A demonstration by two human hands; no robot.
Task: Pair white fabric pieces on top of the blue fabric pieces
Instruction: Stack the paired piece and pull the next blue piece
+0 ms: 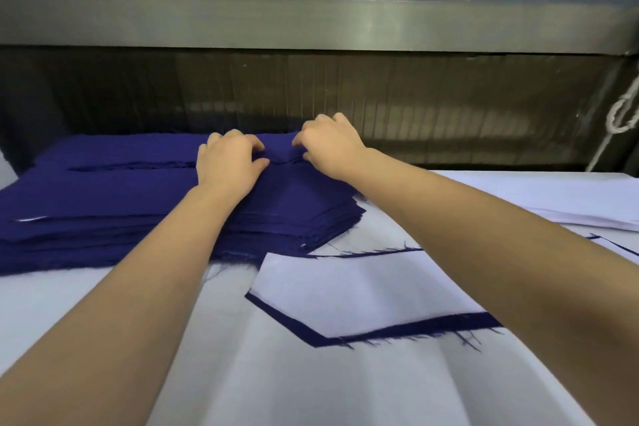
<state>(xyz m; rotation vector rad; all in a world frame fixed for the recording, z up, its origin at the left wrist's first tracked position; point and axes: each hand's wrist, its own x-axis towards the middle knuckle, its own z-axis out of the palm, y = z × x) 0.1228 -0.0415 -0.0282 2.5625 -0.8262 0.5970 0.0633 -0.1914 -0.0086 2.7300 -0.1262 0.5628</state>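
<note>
A thick stack of dark blue fabric pieces (103, 197) lies at the left and centre of the table. My left hand (230, 161) and my right hand (328, 145) are both at the stack's far top edge, fingers curled and pinching the top blue piece (281, 156) between them. Nearer to me a white fabric piece (363, 290) lies on a blue piece (397, 330), whose edge shows along its left and front sides. A stack of white fabric pieces (560, 201) sits at the right.
The table is covered with a white cloth (311, 384). A metal beam (311, 24) and a dark ribbed panel (415, 107) run along the back. A white cord (622, 111) hangs at the far right. More blue-edged pairs (622, 247) peek out behind my right forearm.
</note>
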